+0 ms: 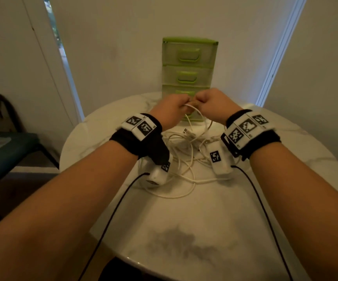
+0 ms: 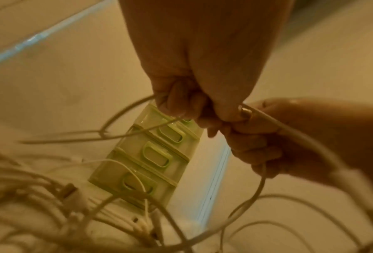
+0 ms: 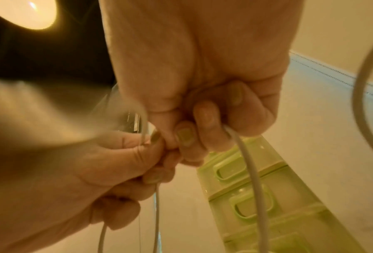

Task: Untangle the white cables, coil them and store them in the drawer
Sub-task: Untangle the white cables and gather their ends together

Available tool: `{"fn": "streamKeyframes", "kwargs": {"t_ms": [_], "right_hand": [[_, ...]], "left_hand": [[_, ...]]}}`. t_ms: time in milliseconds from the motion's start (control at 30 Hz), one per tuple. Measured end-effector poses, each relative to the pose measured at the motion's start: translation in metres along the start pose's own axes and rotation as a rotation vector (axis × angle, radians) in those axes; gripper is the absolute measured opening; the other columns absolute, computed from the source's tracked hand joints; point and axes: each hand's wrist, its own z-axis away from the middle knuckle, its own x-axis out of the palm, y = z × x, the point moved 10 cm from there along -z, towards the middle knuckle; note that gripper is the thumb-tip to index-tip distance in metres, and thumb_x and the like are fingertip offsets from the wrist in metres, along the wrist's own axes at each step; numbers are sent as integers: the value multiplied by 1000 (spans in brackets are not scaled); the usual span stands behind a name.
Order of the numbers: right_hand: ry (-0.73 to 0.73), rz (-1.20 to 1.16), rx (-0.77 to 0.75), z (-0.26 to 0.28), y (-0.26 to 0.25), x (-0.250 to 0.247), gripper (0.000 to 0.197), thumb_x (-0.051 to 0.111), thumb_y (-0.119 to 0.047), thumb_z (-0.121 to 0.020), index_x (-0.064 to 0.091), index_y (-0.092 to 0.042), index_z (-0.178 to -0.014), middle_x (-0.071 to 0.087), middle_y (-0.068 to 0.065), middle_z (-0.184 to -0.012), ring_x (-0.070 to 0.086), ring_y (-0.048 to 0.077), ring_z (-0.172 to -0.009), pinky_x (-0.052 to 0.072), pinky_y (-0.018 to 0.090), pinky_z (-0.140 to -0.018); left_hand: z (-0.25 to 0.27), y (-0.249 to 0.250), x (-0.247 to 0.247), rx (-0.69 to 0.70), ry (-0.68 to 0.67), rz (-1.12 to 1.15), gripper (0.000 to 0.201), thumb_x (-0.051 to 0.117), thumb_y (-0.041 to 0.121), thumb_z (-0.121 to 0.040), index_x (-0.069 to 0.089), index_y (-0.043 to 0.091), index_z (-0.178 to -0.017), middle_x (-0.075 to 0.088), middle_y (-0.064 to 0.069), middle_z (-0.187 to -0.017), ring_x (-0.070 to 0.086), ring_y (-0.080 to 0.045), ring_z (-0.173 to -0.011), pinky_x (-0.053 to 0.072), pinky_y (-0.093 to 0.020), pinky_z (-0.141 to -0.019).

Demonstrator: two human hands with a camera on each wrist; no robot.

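Both hands meet knuckle to knuckle above the far part of the surface, each with its fingers curled: the left hand (image 1: 171,110) pinches a strand of white cable between thumb and fingers, and the right hand (image 1: 212,106) grips a strand of the same bundle just beside it. From the right wrist view, the cable held by the right hand (image 3: 202,106) drops down past the left hand's fingers (image 3: 150,171), though motion blur makes it hard to say whether both hands hold one cable or two.

Under them spreads the round white marble surface (image 1: 204,230), with a grey vein patch near its front edge. At its far edge, against the wall, stands the green plastic drawer unit (image 1: 189,63), its visible drawers closed. A dark chair (image 1: 5,126) sits to the left of the surface.

Between the wrists lies the tangle of white cables (image 1: 186,157), loops spilling toward the front, with a USB plug (image 1: 185,130) showing near the top of the heap.
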Motion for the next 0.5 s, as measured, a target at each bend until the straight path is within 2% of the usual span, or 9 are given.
{"fn": "streamKeyframes", "kwargs": {"t_ms": [33, 67, 133, 200, 267, 333, 400, 500], "right_hand": [[9, -56, 1, 0, 2, -2, 39, 50, -16, -93, 45, -15, -55, 41, 0, -53, 39, 8, -50, 32, 22, -50], [10, -113, 6, 1, 5, -5, 39, 49, -16, -94, 47, -17, -55, 43, -1, -53, 41, 4, -45, 33, 18, -48], [-23, -135, 25, 8, 16, -7, 36, 46, -17, -96, 55, -20, -61, 45, -3, -54, 42, -1, -36, 33, 10, -42], [-54, -88, 59, 15, 31, -13, 30, 43, -17, -97, 58, -16, -71, 43, -1, -56, 42, -1, -37, 30, 6, -38], [-62, -23, 130, 20, 54, -25, 28, 42, -17, -97, 58, -13, -73, 42, 0, -58, 42, 5, -46, 33, 7, -38], [-37, 22, 216, 24, 80, -42, 31, 43, -19, -96, 57, -16, -68, 45, 2, -61, 41, 13, -53, 37, 18, -45], [20, 11, 253, 24, 92, -55, 31, 43, -19, -95, 57, -16, -67, 45, 3, -61, 41, 17, -54, 35, 21, -49], [115, -37, 172, 14, 70, -55, 27, 41, -18, -96, 58, -10, -78, 43, 0, -59, 39, 14, -53, 38, 17, -46]], "left_hand": [[-1, -1, -9, -22, 49, -9, 26, 48, 16, -96, 66, -2, -100, 58, -7, -86, 52, -19, -83, 31, -22, -60], [-1, -4, -18, -30, 99, -32, 26, 48, 16, -96, 66, -2, -95, 57, -6, -83, 51, -18, -81, 28, -22, -60], [2, -15, -36, -49, 186, -35, 27, 47, 16, -96, 68, -2, -91, 60, -4, -85, 54, -17, -84, 31, -21, -66], [6, -31, -55, -96, 255, -31, 30, 45, 16, -98, 68, -3, -91, 69, -11, -95, 61, -21, -93, 36, -25, -76], [12, -53, -82, -159, 350, -29, 29, 44, 12, -98, 67, -6, -93, 68, -18, -111, 61, -27, -107, 37, -27, -85], [20, -79, -111, -250, 434, -28, 28, 41, 7, -96, 66, -6, -96, 63, -15, -125, 56, -27, -118, 36, -26, -92], [18, -94, -120, -280, 405, -31, 28, 41, 8, -96, 66, -6, -99, 61, -14, -127, 53, -27, -122, 37, -27, -95], [3, -78, -93, -181, 232, -51, 24, 50, 7, -94, 67, -5, -106, 62, -22, -118, 55, -31, -115, 37, -27, -93]]}}
